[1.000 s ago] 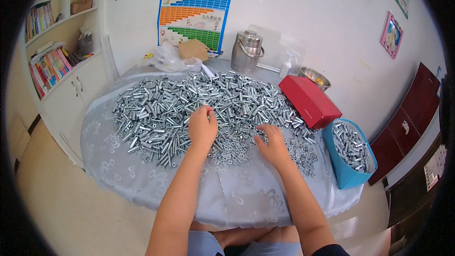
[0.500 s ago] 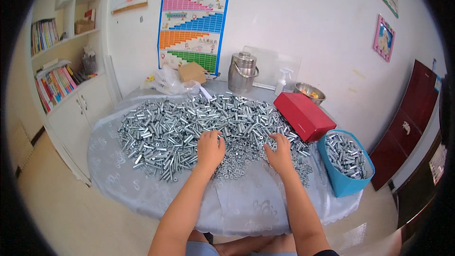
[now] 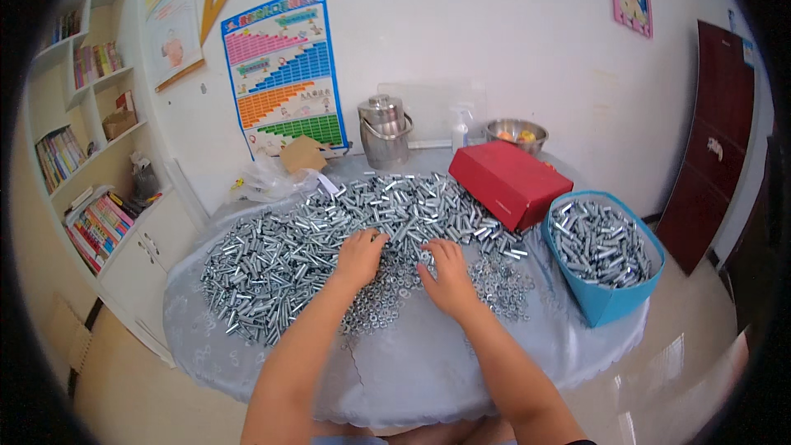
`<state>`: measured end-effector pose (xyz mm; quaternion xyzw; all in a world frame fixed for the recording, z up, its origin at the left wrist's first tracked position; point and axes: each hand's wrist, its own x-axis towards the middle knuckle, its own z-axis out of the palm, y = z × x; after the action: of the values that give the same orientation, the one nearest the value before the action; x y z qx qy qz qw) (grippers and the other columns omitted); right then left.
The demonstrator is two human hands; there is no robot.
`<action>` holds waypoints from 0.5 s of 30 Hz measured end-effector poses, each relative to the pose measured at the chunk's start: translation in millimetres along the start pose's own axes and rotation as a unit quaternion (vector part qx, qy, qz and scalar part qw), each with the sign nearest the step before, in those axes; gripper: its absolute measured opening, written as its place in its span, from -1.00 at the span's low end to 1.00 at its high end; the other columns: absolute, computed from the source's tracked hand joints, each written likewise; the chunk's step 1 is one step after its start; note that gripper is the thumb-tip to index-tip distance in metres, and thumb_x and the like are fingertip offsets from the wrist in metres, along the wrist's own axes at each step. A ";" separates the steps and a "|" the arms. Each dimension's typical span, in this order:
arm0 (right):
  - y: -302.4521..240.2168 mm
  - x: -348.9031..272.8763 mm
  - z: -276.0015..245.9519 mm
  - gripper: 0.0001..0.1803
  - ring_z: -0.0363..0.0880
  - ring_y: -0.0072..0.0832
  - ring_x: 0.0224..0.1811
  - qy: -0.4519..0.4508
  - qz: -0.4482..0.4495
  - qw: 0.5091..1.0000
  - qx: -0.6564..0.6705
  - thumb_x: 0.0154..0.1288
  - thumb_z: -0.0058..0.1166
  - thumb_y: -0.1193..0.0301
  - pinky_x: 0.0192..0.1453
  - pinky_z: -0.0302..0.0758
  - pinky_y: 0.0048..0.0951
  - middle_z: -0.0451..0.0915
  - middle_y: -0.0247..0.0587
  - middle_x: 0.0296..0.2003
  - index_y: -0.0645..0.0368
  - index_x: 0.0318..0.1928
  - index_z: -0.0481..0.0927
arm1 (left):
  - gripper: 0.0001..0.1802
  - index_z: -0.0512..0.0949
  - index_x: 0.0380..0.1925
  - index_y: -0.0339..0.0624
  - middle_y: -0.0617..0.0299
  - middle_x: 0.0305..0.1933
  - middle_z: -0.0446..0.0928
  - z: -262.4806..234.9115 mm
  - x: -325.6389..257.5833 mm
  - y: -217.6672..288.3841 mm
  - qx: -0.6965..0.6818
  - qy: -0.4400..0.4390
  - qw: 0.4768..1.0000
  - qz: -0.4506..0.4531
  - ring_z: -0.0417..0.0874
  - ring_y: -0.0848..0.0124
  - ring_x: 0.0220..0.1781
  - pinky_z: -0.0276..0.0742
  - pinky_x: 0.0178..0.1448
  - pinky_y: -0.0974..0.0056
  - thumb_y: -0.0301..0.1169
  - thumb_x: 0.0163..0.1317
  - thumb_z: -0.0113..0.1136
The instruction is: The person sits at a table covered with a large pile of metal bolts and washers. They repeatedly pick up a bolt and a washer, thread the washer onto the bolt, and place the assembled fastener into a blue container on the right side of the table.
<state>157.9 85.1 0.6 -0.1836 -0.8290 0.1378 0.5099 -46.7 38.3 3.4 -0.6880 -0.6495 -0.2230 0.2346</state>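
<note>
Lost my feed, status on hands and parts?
Left hand and right hand both down on metal sleeves and nuts. Grip unclear. Nothing blocking.

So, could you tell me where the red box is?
The red box sits at the table's far right, between the steel bowl and the blue bin.

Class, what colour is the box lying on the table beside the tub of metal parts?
Red box, clearest in the head view.

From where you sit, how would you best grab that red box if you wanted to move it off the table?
Probably with both hands on the long sides of the red box, reaching in from its near left corner. It lies flat with its lid closed and is broad, likely too wide for one hand. The blue bin crowds its right end, and metal sleeves lie against its near edge.
</note>
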 end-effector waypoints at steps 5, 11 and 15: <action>-8.3 0.2 -0.4 -0.67 0.28 -0.11 0.03 -0.001 0.008 1.000 -0.006 0.00 0.08 0.52 0.10 0.25 -0.21 0.37 -0.04 -0.11 0.23 -0.14 0.41 | -0.61 0.45 -0.15 -0.08 0.17 -0.10 0.43 -3.0 21.5 -10.8 0.053 -0.153 0.985 0.061 0.51 0.16 -0.17 0.43 -0.12 0.12 -0.45 -0.09 0.17; -15.1 -0.2 2.6 -0.64 0.28 -0.10 0.03 -0.015 0.006 1.000 -0.006 -0.01 0.11 0.49 0.09 0.26 -0.18 0.35 -0.03 -0.08 0.20 -0.13 0.41 | -0.69 0.42 -0.26 -0.16 0.20 -0.21 0.43 -1.3 34.4 -19.6 0.087 -0.179 0.970 0.137 0.54 0.18 -0.25 0.47 -0.24 0.14 -0.44 -0.09 0.14; -14.7 -0.2 4.4 -0.65 0.28 -0.09 0.03 -0.017 0.015 1.000 -0.006 0.00 0.11 0.48 0.10 0.26 -0.18 0.35 -0.01 -0.08 0.20 -0.13 0.42 | -0.75 0.43 -0.35 -0.19 0.19 -0.27 0.46 2.6 39.9 -19.5 0.120 -0.216 0.958 0.149 0.55 0.23 -0.23 0.49 -0.23 0.17 -0.45 -0.12 0.15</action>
<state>151.6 71.6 4.6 -0.1970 -0.8354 0.1437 0.4926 -63.9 72.3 26.4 -0.7757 -0.5966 0.0475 0.2002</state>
